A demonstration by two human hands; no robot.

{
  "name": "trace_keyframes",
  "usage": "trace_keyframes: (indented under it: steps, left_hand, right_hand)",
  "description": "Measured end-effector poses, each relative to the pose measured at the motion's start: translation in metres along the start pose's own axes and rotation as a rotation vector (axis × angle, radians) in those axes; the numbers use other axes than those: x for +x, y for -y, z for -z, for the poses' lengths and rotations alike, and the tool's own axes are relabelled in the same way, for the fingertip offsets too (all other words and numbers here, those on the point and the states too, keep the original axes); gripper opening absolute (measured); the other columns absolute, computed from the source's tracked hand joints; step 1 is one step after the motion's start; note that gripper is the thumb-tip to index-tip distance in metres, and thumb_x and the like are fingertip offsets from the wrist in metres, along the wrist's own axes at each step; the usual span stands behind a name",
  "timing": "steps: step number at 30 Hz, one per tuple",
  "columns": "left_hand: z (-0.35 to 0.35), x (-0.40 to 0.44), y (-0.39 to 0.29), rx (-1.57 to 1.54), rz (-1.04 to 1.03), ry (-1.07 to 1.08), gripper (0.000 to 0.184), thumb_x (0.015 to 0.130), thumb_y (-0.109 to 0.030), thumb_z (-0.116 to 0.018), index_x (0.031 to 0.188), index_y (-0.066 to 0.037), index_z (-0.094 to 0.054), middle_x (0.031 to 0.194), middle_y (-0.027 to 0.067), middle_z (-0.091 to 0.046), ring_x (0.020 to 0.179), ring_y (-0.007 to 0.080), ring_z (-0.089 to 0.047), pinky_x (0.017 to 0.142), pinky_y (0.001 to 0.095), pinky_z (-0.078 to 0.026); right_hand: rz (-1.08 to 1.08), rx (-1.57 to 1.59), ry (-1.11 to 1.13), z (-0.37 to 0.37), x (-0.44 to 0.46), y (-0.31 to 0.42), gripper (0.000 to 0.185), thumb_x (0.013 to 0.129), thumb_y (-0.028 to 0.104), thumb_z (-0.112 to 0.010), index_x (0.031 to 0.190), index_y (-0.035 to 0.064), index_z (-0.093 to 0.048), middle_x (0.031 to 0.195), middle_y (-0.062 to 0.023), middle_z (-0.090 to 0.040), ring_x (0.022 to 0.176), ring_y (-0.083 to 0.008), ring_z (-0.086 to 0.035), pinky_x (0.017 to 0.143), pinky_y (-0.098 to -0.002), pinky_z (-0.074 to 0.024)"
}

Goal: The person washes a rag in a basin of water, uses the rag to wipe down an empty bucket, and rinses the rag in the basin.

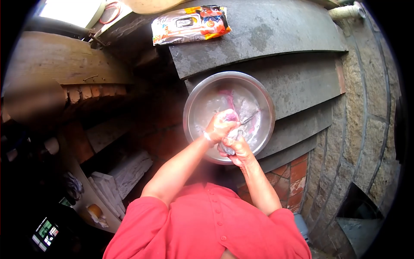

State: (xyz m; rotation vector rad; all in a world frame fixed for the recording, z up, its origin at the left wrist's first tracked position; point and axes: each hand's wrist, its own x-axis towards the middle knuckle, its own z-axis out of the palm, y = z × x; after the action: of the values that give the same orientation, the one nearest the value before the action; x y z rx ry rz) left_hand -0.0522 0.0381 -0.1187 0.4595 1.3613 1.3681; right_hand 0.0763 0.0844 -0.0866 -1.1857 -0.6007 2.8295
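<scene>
At the top of the frame, a shiny packet (191, 25) with orange, silver and black on it lies on a grey stone slab (276, 26); its small print is too blurry to read. More flat grey slabs go down like stairs beside a round, smooth metal bowl (271, 118) in the middle. On the right is a rough stone wall (330, 190), with red tiles (298, 172) low down beside it. A wooden board (73, 56) is at the upper left. The person wears a red shirt (189, 220) with buttons. The left hand (221, 126) and the right hand (239, 152) are both curled tight, close together, squeezing a wet, crumpled cloth (227, 149) over the bowl. Pink and grey show in the cloudy water below.
</scene>
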Motion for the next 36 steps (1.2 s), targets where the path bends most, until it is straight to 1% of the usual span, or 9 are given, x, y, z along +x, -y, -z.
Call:
trace_keyframes:
  steps: [1, 10, 16, 19, 23, 26, 30, 33, 36]
  left_hand:
    - [0.000, 0.001, 0.001, 0.032, -0.026, 0.004, 0.009, 0.079, -0.008, -0.064, 0.086, -0.004, -0.064, 0.077, 0.0033, -0.063, 0.074, 0.0118, -0.058, 0.070, 0.0290, -0.048]
    - [-0.005, 0.009, 0.009, 0.318, -0.017, -0.059, 0.017, 0.079, -0.009, -0.059, 0.092, -0.004, -0.070, 0.085, 0.0090, -0.069, 0.081, 0.0147, -0.062, 0.077, 0.0304, -0.049]
    - [-0.007, 0.012, 0.040, 0.494, 0.106, -0.246, 0.016, 0.079, -0.012, -0.057, 0.089, -0.005, -0.069, 0.085, 0.0143, -0.068, 0.082, 0.0228, -0.065, 0.076, 0.0339, -0.049]
    - [-0.008, 0.010, 0.061, 0.542, 0.174, -0.411, 0.015, 0.080, -0.013, -0.057, 0.086, -0.004, -0.067, 0.084, 0.0161, -0.068, 0.080, 0.0273, -0.065, 0.075, 0.0363, -0.049]
    - [-0.002, 0.010, 0.080, 0.601, 0.312, -0.517, 0.025, 0.085, -0.026, -0.058, 0.086, -0.003, -0.067, 0.086, 0.0212, -0.066, 0.084, 0.0371, -0.063, 0.077, 0.0420, -0.048]
    - [0.000, 0.013, 0.078, 0.642, 0.359, -0.528, 0.038, 0.088, -0.037, -0.056, 0.085, -0.001, -0.067, 0.087, 0.0236, -0.065, 0.086, 0.0412, -0.062, 0.077, 0.0453, -0.047]
    - [-0.011, 0.007, 0.046, 0.502, 0.397, -0.595, 0.050, 0.093, -0.045, -0.048, 0.084, 0.000, -0.067, 0.087, 0.0251, -0.064, 0.084, 0.0413, -0.062, 0.074, 0.0477, -0.045]
    - [-0.007, 0.005, 0.083, 0.713, 0.127, -0.541, 0.057, 0.096, -0.046, -0.034, 0.078, -0.003, -0.066, 0.083, 0.0247, -0.063, 0.080, 0.0427, -0.060, 0.071, 0.0508, -0.043]
    - [-0.007, -0.017, 0.068, 0.553, 0.150, -0.417, 0.042, 0.083, -0.044, -0.060, 0.083, -0.002, -0.057, 0.086, 0.0225, -0.060, 0.086, 0.0397, -0.059, 0.073, 0.0481, -0.045]
  right_hand:
    - [-0.009, -0.011, -0.009, -0.003, 0.001, 0.002, 0.037, 0.074, 0.010, -0.076, 0.103, 0.0066, -0.053, 0.076, -0.0037, -0.055, 0.059, -0.0146, -0.052, 0.047, -0.0267, -0.0382]
    - [0.050, -0.370, -0.109, 0.000, 0.013, -0.002, 0.022, 0.069, -0.001, -0.064, 0.089, 0.0069, -0.058, 0.073, 0.0007, -0.054, 0.050, -0.0070, -0.047, 0.038, -0.0238, -0.0322]
    - [0.370, -0.847, -0.182, 0.029, 0.042, -0.034, 0.030, 0.069, 0.006, -0.064, 0.098, 0.0012, -0.061, 0.078, -0.0028, -0.063, 0.068, -0.0160, -0.062, 0.058, -0.0316, -0.0492]
    - [0.460, -1.065, -0.268, 0.033, 0.043, -0.051, 0.038, 0.074, 0.013, -0.064, 0.108, -0.0011, -0.057, 0.086, -0.0166, -0.069, 0.086, -0.0306, -0.067, 0.074, -0.0402, -0.0513]
    - [0.344, -1.271, -0.332, 0.028, 0.044, -0.056, 0.048, 0.079, 0.024, -0.064, 0.118, -0.0007, -0.049, 0.093, -0.0312, -0.063, 0.094, -0.0488, -0.059, 0.079, -0.0510, -0.0482]
    - [0.113, -1.334, -0.351, 0.019, 0.038, -0.052, 0.049, 0.084, 0.025, -0.060, 0.125, 0.0027, -0.046, 0.109, -0.0267, -0.061, 0.103, -0.0444, -0.057, 0.084, -0.0498, -0.0465]
    - [0.483, -1.360, -0.356, 0.027, 0.035, -0.064, 0.051, 0.080, 0.018, -0.062, 0.124, -0.0004, -0.045, 0.098, -0.0299, -0.062, 0.093, -0.0476, -0.060, 0.079, -0.0524, -0.0475]
    - [0.697, -1.445, -0.309, 0.051, 0.040, -0.073, 0.056, 0.076, 0.013, -0.066, 0.126, -0.0013, -0.045, 0.106, -0.0274, -0.061, 0.099, -0.0441, -0.060, 0.082, -0.0481, -0.0477]
    - [0.734, -1.355, -0.245, 0.048, 0.032, -0.070, 0.063, 0.072, 0.008, -0.072, 0.128, -0.0028, -0.046, 0.114, -0.0237, -0.060, 0.104, -0.0391, -0.060, 0.085, -0.0421, -0.0480]
